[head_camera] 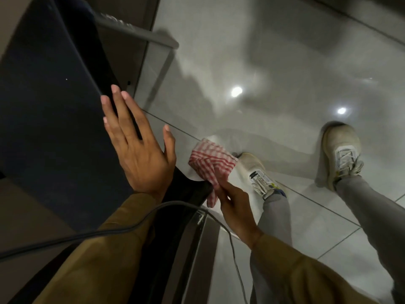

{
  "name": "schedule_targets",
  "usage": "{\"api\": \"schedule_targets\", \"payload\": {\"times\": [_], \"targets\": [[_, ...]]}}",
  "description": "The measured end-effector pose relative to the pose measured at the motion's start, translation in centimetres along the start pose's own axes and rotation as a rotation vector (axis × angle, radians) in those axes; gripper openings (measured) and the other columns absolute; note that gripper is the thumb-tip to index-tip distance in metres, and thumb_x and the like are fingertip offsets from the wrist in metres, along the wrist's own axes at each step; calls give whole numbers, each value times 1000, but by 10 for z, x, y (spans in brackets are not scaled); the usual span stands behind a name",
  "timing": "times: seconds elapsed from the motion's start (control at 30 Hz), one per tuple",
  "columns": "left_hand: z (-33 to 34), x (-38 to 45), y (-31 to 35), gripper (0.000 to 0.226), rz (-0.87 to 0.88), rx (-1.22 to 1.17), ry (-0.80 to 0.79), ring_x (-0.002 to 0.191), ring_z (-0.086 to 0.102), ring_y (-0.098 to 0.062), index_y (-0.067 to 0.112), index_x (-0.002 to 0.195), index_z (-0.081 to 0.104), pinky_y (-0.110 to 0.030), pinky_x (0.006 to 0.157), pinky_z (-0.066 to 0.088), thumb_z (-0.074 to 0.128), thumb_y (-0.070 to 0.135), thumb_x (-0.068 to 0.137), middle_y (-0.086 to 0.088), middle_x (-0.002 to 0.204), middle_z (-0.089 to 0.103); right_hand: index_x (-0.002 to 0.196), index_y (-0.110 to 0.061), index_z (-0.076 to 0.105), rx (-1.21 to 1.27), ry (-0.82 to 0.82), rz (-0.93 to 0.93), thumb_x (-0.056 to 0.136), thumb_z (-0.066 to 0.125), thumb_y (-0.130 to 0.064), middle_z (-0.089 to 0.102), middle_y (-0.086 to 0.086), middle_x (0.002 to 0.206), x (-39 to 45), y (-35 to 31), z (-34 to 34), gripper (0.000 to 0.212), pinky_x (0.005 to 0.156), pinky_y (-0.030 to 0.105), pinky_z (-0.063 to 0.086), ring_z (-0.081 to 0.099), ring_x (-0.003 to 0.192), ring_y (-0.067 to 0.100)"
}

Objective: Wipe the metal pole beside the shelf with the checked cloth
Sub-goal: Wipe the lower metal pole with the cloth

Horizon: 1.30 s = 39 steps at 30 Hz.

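View looking down from the person's head. The left hand (140,148) is spread open, fingers apart, palm laid flat against the edge of a dark blue shelf panel (50,102) and holding nothing. Just to its right and lower, the right hand (235,207) pinches a bunched red-and-white checked cloth (211,163) between thumb and fingers, pressing it at the top of a dark metal pole (192,194). The pole runs down between the two hands, beside the shelf panel. Both arms wear mustard-brown sleeves (105,260). A thin grey cable (109,231) crosses over the left forearm and hangs down past the right wrist. Beyond the right hand, two off-white sneakers (341,150) and grey trouser legs stand on a glossy grey tiled floor (274,62) that reflects ceiling lights. No brand or writing can be read anywhere.
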<state>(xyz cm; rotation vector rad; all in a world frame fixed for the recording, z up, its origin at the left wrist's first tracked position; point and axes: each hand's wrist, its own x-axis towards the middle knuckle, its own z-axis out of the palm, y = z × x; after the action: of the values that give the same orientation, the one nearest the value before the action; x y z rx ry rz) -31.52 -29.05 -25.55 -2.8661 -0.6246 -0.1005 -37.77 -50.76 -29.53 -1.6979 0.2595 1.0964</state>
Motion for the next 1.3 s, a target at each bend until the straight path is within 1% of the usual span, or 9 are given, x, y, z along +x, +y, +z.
{"api": "schedule_targets", "payload": {"times": [0.13, 0.3, 0.43, 0.57, 0.73, 0.9, 1.03, 1.17, 1.3], "targets": [[1, 0, 1, 81, -3, -5, 17, 170, 20, -44, -2, 172, 20, -48, 143, 15, 50, 43, 111, -23, 180, 24, 130, -13, 67, 14, 17, 76, 106, 49, -11, 73, -4, 103, 29, 25, 1, 30, 82, 4, 46, 66, 89, -6], [2, -1, -2, 79, 10, 9, 20, 168, 20, -47, -3, 171, 23, -51, 142, 17, 50, 43, 112, -24, 179, 27, 121, 9, 63, -120, 123, 231, 104, 51, -16, 63, 8, 80, 91, 54, -2, 33, 73, 31, 56, 57, 70, 21], [-2, 1, -1, 78, 14, -1, 3, 167, 20, -49, -4, 171, 25, -52, 142, 16, 49, 42, 112, -25, 179, 27, 132, 1, 58, 58, 133, 408, 104, 51, -12, 67, 17, 119, 104, 41, 1, 32, 101, 34, 53, 62, 106, 27], [-7, 3, 2, 78, 3, 4, -40, 168, 19, -50, -4, 171, 24, -54, 142, 16, 45, 43, 114, -24, 180, 24, 115, -8, 64, 30, 169, 144, 103, 45, 3, 66, 1, 97, 51, 13, -6, 24, 69, 6, 53, 68, 83, -1], [-7, 1, 1, 78, 8, -2, -43, 169, 17, -49, -3, 172, 22, -50, 143, 11, 46, 44, 114, -23, 181, 23, 125, -21, 71, -127, 77, -65, 105, 52, -18, 74, -13, 105, 8, 18, 5, 28, 82, 6, 48, 67, 94, -6], [-4, 0, -1, 78, 12, -2, -27, 168, 17, -49, -2, 172, 21, -50, 143, 10, 47, 43, 113, -22, 181, 23, 111, -12, 72, 135, 46, 148, 104, 49, -7, 68, -9, 88, 59, 39, -3, 24, 71, 7, 50, 62, 76, 0], [-1, -1, 1, 77, 14, 5, -11, 168, 18, -49, 0, 173, 20, -50, 143, 12, 44, 43, 114, -21, 181, 24, 91, -4, 59, 475, 243, 475, 100, 46, 4, 53, 2, 62, 105, 41, -8, 18, 62, 18, 39, 46, 57, 12], [-3, 2, -3, 78, 2, 7, -25, 169, 17, -47, 0, 174, 20, -50, 143, 11, 43, 44, 113, -20, 182, 22, 130, 10, 57, 309, 210, 466, 102, 47, 1, 63, 16, 98, 95, 25, -3, 31, 81, 29, 52, 62, 88, 24], [-9, 5, 0, 79, -6, 7, -83, 170, 13, -45, -1, 173, 19, -49, 143, 6, 43, 44, 113, -21, 183, 19, 120, -11, 70, 70, 119, 288, 104, 50, -8, 69, 2, 104, 45, 15, 2, 26, 81, 22, 56, 67, 88, 3]]}}
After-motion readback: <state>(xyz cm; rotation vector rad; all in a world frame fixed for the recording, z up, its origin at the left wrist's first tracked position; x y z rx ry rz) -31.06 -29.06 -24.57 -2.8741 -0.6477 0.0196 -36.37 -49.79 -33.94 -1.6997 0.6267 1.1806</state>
